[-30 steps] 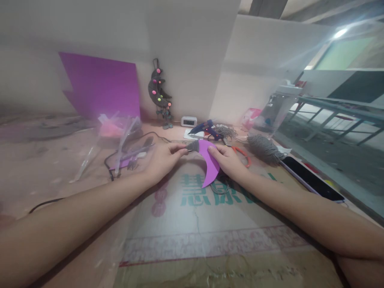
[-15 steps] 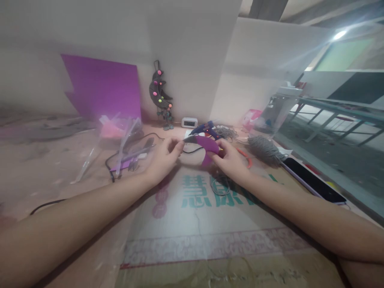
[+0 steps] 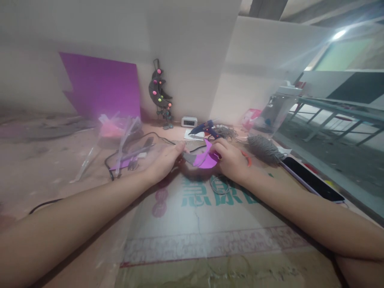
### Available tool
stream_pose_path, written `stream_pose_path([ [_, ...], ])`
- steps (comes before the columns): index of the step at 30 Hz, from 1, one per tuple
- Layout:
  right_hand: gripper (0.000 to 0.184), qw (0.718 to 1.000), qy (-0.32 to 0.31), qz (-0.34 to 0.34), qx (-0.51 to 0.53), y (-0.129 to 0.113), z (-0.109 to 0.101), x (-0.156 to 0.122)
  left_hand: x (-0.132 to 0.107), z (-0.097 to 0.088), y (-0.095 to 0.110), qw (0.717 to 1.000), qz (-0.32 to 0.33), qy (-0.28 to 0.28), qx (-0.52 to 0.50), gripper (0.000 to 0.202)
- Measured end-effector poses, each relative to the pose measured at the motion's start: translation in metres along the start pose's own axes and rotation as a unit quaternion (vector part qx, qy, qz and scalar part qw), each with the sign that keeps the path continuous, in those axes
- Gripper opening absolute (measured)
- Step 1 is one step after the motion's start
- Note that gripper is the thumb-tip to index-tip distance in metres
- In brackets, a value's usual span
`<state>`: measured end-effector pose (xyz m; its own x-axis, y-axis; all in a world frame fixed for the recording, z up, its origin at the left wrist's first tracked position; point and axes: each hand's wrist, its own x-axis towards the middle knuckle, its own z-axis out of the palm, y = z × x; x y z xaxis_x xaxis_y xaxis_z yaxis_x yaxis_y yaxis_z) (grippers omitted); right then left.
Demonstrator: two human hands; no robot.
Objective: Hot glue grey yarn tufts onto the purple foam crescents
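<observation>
- Far left: a purple sheet (image 3: 103, 86) stands against the wall, behind clear plastic wrapping (image 3: 115, 126) on the desk (image 3: 99, 250).
- Left of centre: a dark moon-shaped ornament (image 3: 155, 93), dotted with coloured beads, is set upright against the wall.
- Left hand (image 3: 166, 161): thumb above, fingers below, apparently clamped on the tip of the grey-wrapped end (image 3: 190, 159); the fingers partly hide the contact.
- Centre: the purple crescent (image 3: 204, 161) lies between the two hands, raised over the printed board (image 3: 168, 244). Its long axis runs broadly across the view, from the wrapped tip at left to the purple body at right, where the bare horn curves up and away from the wearer. It thus lies to the right of the left hand and to the left of the right hand, close to both.
- Right hand (image 3: 230, 160): fingers curled together at the purple part; whether they grip the crescent, a strand or both cannot be told.
- Behind the crescent: a white clock (image 3: 189, 121) and a blue glue gun (image 3: 201, 127).
- Right: a grey yarn bundle (image 3: 264, 149), then a phone (image 3: 313, 179) lying face up.
</observation>
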<state>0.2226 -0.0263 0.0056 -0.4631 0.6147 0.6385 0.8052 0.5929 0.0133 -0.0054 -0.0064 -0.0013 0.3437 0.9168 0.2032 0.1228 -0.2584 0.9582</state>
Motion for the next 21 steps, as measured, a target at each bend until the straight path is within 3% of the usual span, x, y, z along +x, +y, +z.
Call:
stream_pose_path([
  [3,0.020,1.000,0.007,-0.001,-0.015,0.000,0.001,0.000,0.000,0.001,0.007,0.998,0.029,-0.012,0.054,0.035],
  [7,0.018,0.997,0.050,-0.033,-0.040,0.002,-0.002,0.002,0.000,0.001,0.013,0.997,0.005,-0.010,0.082,0.035],
  [15,0.016,0.994,0.068,-0.058,-0.066,0.012,-0.005,0.002,0.002,0.000,0.005,0.992,0.022,-0.068,0.107,0.036],
  [19,0.041,0.995,0.076,0.053,0.028,0.013,0.000,0.007,0.002,0.000,0.008,0.990,0.050,0.008,0.131,0.028],
  [21,0.058,0.983,0.037,0.142,0.113,0.013,0.000,0.012,0.003,-0.001,0.007,0.988,0.064,0.034,0.136,0.027],
])
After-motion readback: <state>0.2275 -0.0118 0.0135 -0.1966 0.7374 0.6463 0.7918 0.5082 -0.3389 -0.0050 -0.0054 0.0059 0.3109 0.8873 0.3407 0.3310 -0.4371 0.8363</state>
